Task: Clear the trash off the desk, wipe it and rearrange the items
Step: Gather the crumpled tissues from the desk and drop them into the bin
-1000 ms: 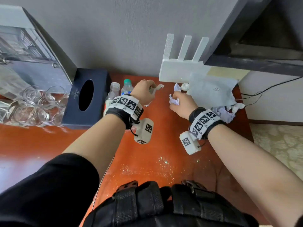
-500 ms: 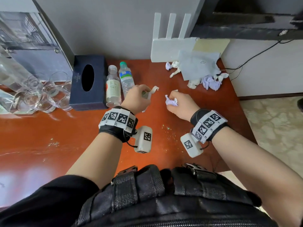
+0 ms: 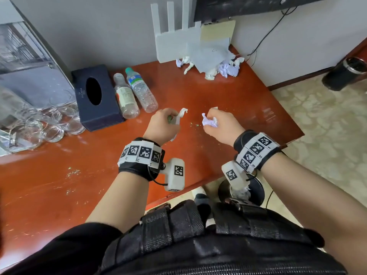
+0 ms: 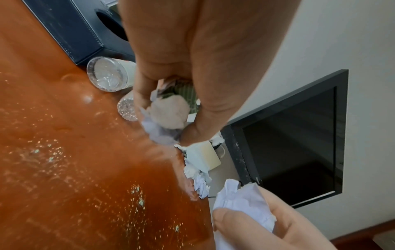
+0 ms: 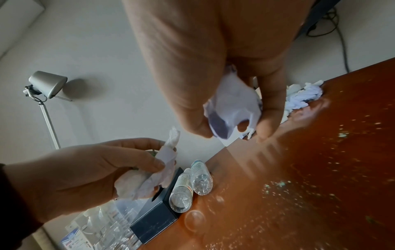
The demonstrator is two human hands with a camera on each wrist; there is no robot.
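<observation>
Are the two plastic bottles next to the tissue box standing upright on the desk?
No, both plastic bottles lie on their sides on the desk, beside the dark tissue box, caps pointing toward the wall.

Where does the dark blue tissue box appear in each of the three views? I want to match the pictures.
Head: tissue box at left of centre, left of the two bottles.
Left wrist: top left, partly behind the left hand.
Right wrist: bottom centre, under the bottles.
Shared landmark: the two lying bottles beside it.
</observation>
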